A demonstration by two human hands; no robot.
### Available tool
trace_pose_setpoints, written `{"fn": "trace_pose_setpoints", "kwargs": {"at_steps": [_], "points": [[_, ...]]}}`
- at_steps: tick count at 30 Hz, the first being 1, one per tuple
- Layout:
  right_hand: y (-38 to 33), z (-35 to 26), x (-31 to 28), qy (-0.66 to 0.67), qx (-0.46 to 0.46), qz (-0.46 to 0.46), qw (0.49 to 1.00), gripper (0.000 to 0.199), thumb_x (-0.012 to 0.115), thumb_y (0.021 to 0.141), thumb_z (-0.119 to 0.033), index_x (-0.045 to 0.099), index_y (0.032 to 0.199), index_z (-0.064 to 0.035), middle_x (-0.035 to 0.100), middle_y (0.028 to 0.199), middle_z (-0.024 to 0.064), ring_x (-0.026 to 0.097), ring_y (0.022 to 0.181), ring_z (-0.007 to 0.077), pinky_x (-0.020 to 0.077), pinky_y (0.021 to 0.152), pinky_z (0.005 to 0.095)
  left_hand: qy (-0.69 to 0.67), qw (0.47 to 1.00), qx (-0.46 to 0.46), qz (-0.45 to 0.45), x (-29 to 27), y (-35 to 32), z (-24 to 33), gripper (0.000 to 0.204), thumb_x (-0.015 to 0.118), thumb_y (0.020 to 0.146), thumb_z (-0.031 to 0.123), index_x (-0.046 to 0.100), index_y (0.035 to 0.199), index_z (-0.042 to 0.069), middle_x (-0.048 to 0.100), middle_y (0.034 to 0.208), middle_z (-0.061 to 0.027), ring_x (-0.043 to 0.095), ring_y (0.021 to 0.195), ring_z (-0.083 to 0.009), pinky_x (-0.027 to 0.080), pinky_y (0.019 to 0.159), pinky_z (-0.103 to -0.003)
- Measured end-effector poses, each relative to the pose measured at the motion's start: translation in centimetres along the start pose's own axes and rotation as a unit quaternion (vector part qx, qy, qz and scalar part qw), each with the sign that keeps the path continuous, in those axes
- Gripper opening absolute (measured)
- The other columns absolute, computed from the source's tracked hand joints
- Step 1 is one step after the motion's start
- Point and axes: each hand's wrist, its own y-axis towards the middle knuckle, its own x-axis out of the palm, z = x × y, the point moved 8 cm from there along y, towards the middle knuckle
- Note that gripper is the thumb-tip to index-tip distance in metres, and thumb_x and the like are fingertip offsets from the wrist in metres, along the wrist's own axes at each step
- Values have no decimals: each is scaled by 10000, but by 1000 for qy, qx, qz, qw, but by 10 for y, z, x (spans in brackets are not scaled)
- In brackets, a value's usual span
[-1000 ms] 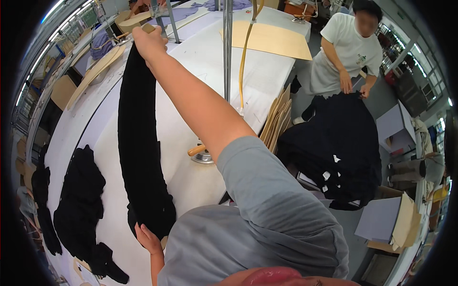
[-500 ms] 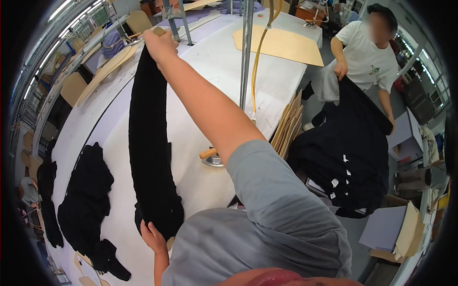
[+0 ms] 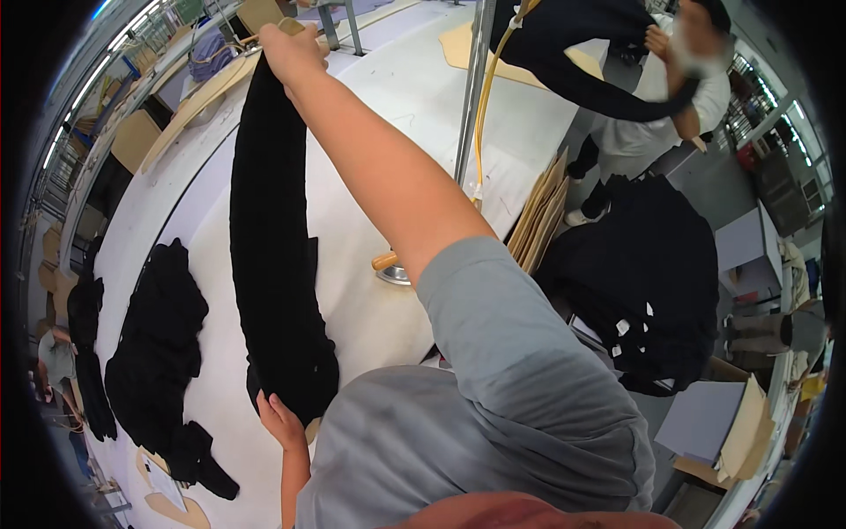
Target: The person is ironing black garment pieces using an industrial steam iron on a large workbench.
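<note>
A long black knit garment [image 3: 271, 212] lies stretched over the white table in front of me, a bit of tan board showing at each end. My right hand [image 3: 295, 60] reaches far forward and is closed on its far end, with tan board between the fingers. At the near end, my left hand [image 3: 282, 421] grips the garment's edge, part of its grasp hidden under the cloth. An iron [image 3: 393, 270] with a wooden handle rests on the table, partly behind my right arm. To the left lies another black garment [image 3: 159, 339], crumpled.
On the right, a person [image 3: 656, 115] holds up a dark garment [image 3: 573, 53] over the table's far corner. Below is a heap of dark garments [image 3: 639, 273]. Tan boards [image 3: 539, 216] stand along the table edge; a metal pole [image 3: 476, 97] and yellow hose rise beyond my arm.
The other person has raised a dark garment from beside the heap, up and left over the table's far corner. My hands keep their holds; the garment between them looks much the same.
</note>
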Motion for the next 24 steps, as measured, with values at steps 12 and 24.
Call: {"fn": "trace_pose_setpoints", "kwargs": {"at_steps": [12,24], "points": [[7,-9,2,0,-6,17,1000,725,555,855,-382,382,1427,29,449,1346,336,470,1214,478,419,1029,523,17,1000,-11,7,7,-8,-23,378,403,1086,238,573,1274,-42,673,1095,-206,626,927,-347,489,878,-379],[-10,-29,38,21,-43,-23,999,912,573,834,-513,343,1509,55,474,1424,338,458,1294,492,374,1103,518,21,996,-67,-54,-4,-8,-20,368,441,1061,179,563,1314,-59,669,1186,-233,633,1002,-365,486,921,-388]]}}
